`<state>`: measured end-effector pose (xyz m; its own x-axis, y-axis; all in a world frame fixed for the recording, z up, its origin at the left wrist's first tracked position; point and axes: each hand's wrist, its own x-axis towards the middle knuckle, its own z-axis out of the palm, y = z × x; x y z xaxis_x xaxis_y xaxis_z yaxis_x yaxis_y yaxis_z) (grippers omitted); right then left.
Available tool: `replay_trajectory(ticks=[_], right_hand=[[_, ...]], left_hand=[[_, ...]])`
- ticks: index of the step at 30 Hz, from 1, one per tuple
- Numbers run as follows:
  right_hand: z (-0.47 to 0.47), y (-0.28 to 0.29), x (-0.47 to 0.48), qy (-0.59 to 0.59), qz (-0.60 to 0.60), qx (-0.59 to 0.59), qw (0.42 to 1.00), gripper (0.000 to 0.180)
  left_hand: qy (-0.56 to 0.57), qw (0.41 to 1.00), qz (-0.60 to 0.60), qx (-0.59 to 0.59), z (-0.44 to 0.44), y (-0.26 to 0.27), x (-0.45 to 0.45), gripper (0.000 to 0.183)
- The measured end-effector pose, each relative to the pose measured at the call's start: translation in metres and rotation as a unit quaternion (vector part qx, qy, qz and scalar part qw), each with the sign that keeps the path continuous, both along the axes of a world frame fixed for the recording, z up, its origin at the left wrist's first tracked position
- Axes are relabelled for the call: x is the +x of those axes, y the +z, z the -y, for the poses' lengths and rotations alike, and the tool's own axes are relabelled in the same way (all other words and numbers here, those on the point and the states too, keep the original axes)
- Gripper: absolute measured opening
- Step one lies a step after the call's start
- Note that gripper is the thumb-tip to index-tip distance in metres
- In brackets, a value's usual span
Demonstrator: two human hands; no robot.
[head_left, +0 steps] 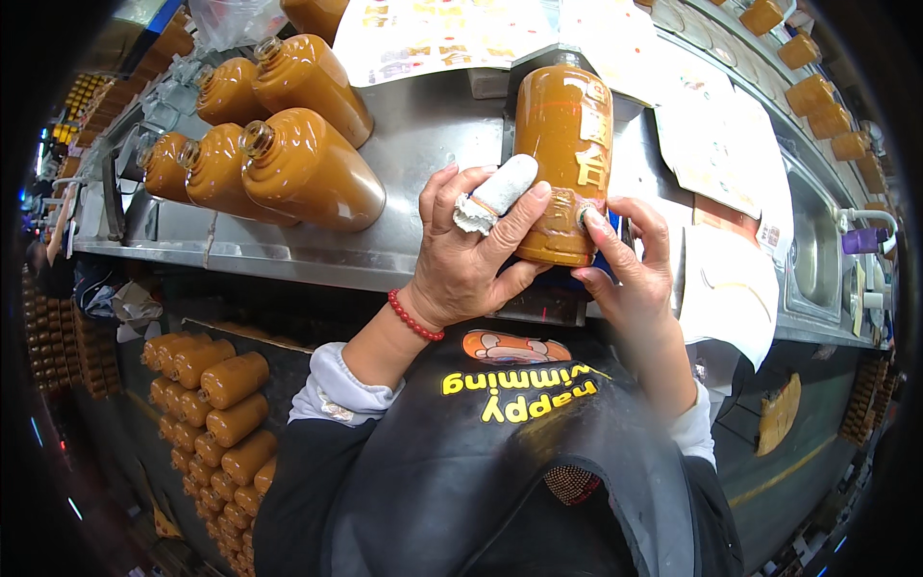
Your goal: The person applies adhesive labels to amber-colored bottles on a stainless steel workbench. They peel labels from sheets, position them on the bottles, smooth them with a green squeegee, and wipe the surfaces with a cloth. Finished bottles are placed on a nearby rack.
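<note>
An amber-brown glazed bottle (548, 144) with raised gold characters is before me, its clear neck pointing away from me. My left hand (472, 245) holds its left side near the base. One finger of that hand wears a white cloth finger cover (497, 193), and a red bead bracelet (414, 315) circles the wrist. My right hand (634, 260) grips the lower right edge, a fingertip touching a small round decal (583, 215). Part of a blue thing shows behind the bottle's base; the bottle hides most of it.
Several similar brown bottles (310, 169) stand on the steel worktop (414, 115) at left. Printed decal sheets (440, 36) lie at the back, with more sheets (714, 144) on the right. A steel sink (815, 252) is at far right. Stacked bottles (234, 418) fill the floor at lower left.
</note>
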<state>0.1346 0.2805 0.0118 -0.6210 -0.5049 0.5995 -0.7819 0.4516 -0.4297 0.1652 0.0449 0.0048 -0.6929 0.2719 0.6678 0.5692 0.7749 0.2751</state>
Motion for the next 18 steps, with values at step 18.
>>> replay_trajectory(ticks=[18], right_hand=[[-0.001,-0.011,0.003,-0.008,0.009,-0.004,1.0,0.073]], left_hand=[[0.031,0.999,0.039,0.001,0.002,-0.009,-0.001,0.081]])
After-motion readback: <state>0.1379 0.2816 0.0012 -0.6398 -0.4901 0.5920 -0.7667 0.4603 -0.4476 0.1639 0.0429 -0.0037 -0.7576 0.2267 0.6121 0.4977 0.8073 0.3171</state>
